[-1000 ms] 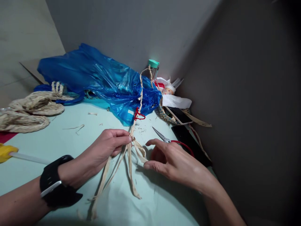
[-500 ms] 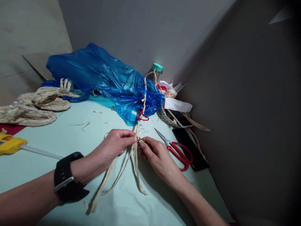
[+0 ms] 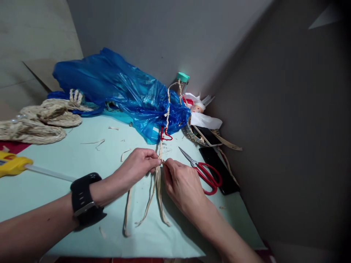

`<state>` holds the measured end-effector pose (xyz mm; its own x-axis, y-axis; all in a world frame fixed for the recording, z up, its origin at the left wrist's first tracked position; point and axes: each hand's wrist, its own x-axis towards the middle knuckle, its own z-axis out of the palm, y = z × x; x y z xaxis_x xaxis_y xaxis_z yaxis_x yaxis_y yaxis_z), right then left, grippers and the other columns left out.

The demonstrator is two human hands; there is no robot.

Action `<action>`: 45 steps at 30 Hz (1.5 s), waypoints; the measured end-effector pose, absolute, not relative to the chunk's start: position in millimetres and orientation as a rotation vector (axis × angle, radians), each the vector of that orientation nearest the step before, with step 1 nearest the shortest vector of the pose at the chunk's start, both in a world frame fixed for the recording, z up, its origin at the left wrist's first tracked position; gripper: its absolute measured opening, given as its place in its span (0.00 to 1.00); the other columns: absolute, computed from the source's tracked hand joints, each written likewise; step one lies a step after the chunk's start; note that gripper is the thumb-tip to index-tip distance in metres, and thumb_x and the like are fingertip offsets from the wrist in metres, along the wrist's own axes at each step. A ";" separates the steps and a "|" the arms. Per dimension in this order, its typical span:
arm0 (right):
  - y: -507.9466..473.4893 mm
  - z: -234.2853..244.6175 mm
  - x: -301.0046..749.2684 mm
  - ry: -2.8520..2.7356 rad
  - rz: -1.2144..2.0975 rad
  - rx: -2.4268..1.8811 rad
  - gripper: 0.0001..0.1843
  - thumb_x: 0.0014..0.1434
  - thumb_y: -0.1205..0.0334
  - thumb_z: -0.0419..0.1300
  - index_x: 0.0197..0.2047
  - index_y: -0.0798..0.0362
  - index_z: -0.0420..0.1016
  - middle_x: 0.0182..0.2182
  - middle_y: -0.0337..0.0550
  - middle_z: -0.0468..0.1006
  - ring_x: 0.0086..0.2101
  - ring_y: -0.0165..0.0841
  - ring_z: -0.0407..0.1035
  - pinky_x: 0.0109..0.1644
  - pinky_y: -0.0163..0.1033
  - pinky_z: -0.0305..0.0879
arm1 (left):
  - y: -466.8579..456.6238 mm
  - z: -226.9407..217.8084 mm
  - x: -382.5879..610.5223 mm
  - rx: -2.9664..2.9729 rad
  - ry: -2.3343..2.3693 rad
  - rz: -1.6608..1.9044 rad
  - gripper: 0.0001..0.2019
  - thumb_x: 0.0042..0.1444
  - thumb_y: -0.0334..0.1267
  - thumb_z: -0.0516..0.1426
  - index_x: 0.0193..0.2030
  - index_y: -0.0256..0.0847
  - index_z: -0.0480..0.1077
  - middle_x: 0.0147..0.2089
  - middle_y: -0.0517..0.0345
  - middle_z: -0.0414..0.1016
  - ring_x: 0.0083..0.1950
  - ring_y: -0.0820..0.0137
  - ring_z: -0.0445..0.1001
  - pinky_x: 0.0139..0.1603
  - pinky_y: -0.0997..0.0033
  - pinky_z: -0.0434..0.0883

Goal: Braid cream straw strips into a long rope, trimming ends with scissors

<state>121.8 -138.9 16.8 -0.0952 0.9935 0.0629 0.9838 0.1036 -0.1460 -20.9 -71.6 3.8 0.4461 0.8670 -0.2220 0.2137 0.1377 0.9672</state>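
A braided cord of pale dried fibre (image 3: pixel 168 117) runs down from the blue bag, with a piece of red yarn (image 3: pixel 165 135) around it. Both hands meet at the braid's lower end. My left hand (image 3: pixel 141 160) pinches the braid between thumb and fingertips. Close against it, my right hand (image 3: pixel 182 179) is closed, its fingertips on a fibre strand at the same spot; the exact grip is partly hidden. Below the hands, loose fibre strands (image 3: pixel 159 197) hang over the pale green cloth (image 3: pixel 109 204).
Red-handled scissors (image 3: pixel 205 175) lie beside my right hand, next to a black phone (image 3: pixel 219 171). Behind are a blue plastic bag (image 3: pixel 117 84), a basket (image 3: pixel 193 135) and a green-lidded jar (image 3: pixel 183 77). Woven fibre slippers (image 3: pixel 52 124) and a yellow glue gun (image 3: pixel 13 164) are at left.
My right hand has rolled over, showing more of its back. The loose strand under my left wrist has swung inward and hangs straighter. My left hand stays at the braid.
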 end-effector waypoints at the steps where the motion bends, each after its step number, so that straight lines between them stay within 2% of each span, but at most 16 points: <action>1: -139.6 18.6 120.1 -2.242 0.070 -2.037 0.09 0.64 0.67 0.48 0.38 0.54 0.70 0.30 0.44 0.77 0.24 0.33 0.69 0.27 0.39 0.41 | -71.6 2.9 -20.9 1.389 1.041 0.631 0.10 0.52 0.39 0.58 0.23 0.39 0.69 0.18 0.64 0.66 0.17 0.80 0.53 0.18 0.75 0.46; 5: -141.8 28.6 108.1 -2.341 -0.047 -2.156 0.09 0.64 0.71 0.49 0.38 0.55 0.70 0.30 0.47 0.77 0.28 0.37 0.73 0.25 0.39 0.41 | -72.2 -1.7 -21.0 1.376 1.084 0.626 0.09 0.51 0.40 0.58 0.26 0.37 0.74 0.15 0.63 0.67 0.15 0.77 0.56 0.19 0.74 0.50; 9: -143.0 35.5 90.6 -2.390 -0.133 -2.224 0.10 0.62 0.74 0.49 0.40 0.56 0.70 0.30 0.50 0.77 0.28 0.41 0.75 0.25 0.38 0.46 | -74.0 -0.7 -20.3 1.347 1.060 0.633 0.09 0.51 0.40 0.58 0.26 0.37 0.75 0.13 0.63 0.67 0.17 0.74 0.62 0.22 0.74 0.54; 11: -143.2 35.8 82.7 -2.370 -0.159 -2.238 0.10 0.62 0.74 0.48 0.40 0.57 0.70 0.31 0.51 0.77 0.27 0.42 0.75 0.25 0.38 0.50 | -75.2 2.7 -21.0 1.278 1.040 0.651 0.08 0.50 0.38 0.58 0.25 0.37 0.74 0.15 0.64 0.67 0.19 0.76 0.60 0.21 0.74 0.51; 16: -143.7 35.7 71.1 -2.337 -0.197 -2.254 0.13 0.59 0.78 0.47 0.41 0.58 0.69 0.30 0.51 0.77 0.29 0.41 0.75 0.27 0.39 0.60 | -75.9 7.4 -29.2 1.197 0.874 0.642 0.10 0.52 0.39 0.58 0.24 0.37 0.69 0.19 0.69 0.57 0.20 0.79 0.48 0.21 0.74 0.43; 20: -144.4 35.6 63.5 -2.326 -0.178 -2.283 0.15 0.60 0.80 0.45 0.43 0.59 0.68 0.32 0.52 0.76 0.31 0.41 0.75 0.29 0.40 0.64 | -73.7 5.9 -34.0 1.127 0.775 0.646 0.09 0.51 0.41 0.59 0.28 0.36 0.71 0.22 0.68 0.59 0.21 0.80 0.48 0.21 0.75 0.42; 23: -148.0 30.3 58.8 -2.328 -0.150 -2.253 0.17 0.61 0.79 0.45 0.48 0.60 0.68 0.36 0.54 0.76 0.34 0.42 0.75 0.31 0.41 0.66 | -72.2 6.3 -34.9 1.085 0.820 0.644 0.09 0.48 0.40 0.61 0.29 0.35 0.72 0.21 0.67 0.62 0.20 0.80 0.52 0.21 0.76 0.45; 25: -153.1 27.9 61.5 -2.315 -0.042 -2.167 0.16 0.62 0.76 0.48 0.51 0.61 0.67 0.40 0.55 0.76 0.37 0.43 0.75 0.34 0.41 0.67 | -70.9 6.9 -36.0 1.076 0.833 0.642 0.08 0.47 0.39 0.62 0.28 0.35 0.73 0.20 0.66 0.63 0.19 0.81 0.53 0.20 0.76 0.46; 28: -161.7 34.8 79.9 -2.282 0.296 -1.857 0.18 0.63 0.64 0.55 0.55 0.60 0.66 0.45 0.55 0.77 0.40 0.41 0.74 0.39 0.40 0.67 | -68.2 6.9 -38.8 1.090 0.806 0.630 0.09 0.48 0.39 0.61 0.29 0.33 0.75 0.23 0.61 0.69 0.19 0.82 0.51 0.20 0.76 0.44; 31: -161.0 50.3 108.7 -2.031 0.496 -1.719 0.14 0.66 0.55 0.53 0.48 0.54 0.72 0.37 0.46 0.79 0.35 0.35 0.73 0.38 0.37 0.64 | -65.7 6.4 -40.9 1.133 0.800 0.617 0.09 0.49 0.38 0.61 0.32 0.33 0.77 0.25 0.58 0.73 0.18 0.82 0.49 0.20 0.75 0.42; 33: -151.7 55.5 124.6 -1.836 0.486 -1.727 0.14 0.67 0.53 0.52 0.44 0.54 0.73 0.38 0.46 0.78 0.39 0.35 0.72 0.43 0.38 0.63 | -65.5 6.5 -41.1 1.156 0.825 0.617 0.09 0.48 0.38 0.62 0.32 0.34 0.77 0.27 0.57 0.75 0.18 0.81 0.53 0.20 0.75 0.45; 35: -138.0 50.9 132.6 -1.762 0.740 -1.643 0.15 0.66 0.53 0.53 0.48 0.53 0.72 0.41 0.46 0.78 0.41 0.35 0.72 0.46 0.38 0.63 | -66.6 7.3 -40.6 1.163 0.848 0.613 0.09 0.47 0.39 0.62 0.32 0.35 0.76 0.28 0.54 0.77 0.20 0.77 0.61 0.21 0.75 0.52; 37: -124.8 37.7 132.5 -1.696 1.173 -1.452 0.16 0.66 0.52 0.53 0.50 0.53 0.70 0.38 0.43 0.77 0.36 0.32 0.71 0.41 0.35 0.64 | -68.5 8.7 -39.9 1.160 0.832 0.592 0.09 0.48 0.39 0.61 0.33 0.35 0.75 0.28 0.54 0.76 0.25 0.72 0.69 0.25 0.73 0.60; 39: -115.9 21.8 128.0 -1.578 1.428 -1.341 0.16 0.67 0.51 0.51 0.44 0.54 0.71 0.32 0.39 0.73 0.27 0.27 0.66 0.31 0.32 0.61 | -70.7 9.8 -39.2 1.150 0.826 0.579 0.09 0.49 0.39 0.61 0.34 0.36 0.74 0.27 0.56 0.75 0.28 0.69 0.72 0.29 0.72 0.64; 42: -112.7 5.3 122.2 -1.551 1.358 -1.367 0.17 0.67 0.51 0.50 0.33 0.55 0.68 0.25 0.35 0.65 0.23 0.25 0.56 0.26 0.30 0.53 | -73.9 9.6 -38.2 1.185 0.858 0.599 0.08 0.49 0.38 0.60 0.35 0.37 0.70 0.28 0.59 0.73 0.30 0.71 0.71 0.31 0.73 0.63; 45: -117.7 2.8 121.9 -1.619 1.190 -1.371 0.17 0.68 0.54 0.49 0.30 0.54 0.67 0.25 0.36 0.65 0.27 0.27 0.58 0.30 0.31 0.54 | -76.3 7.5 -37.7 1.281 0.860 0.616 0.10 0.52 0.40 0.59 0.39 0.38 0.67 0.29 0.61 0.71 0.27 0.74 0.67 0.28 0.75 0.59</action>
<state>121.9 -117.7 2.8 -0.2002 0.9784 -0.0517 0.3415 0.0203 -0.9397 -37.7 -76.3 7.5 0.5579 0.8045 -0.2037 0.0662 0.2014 0.9773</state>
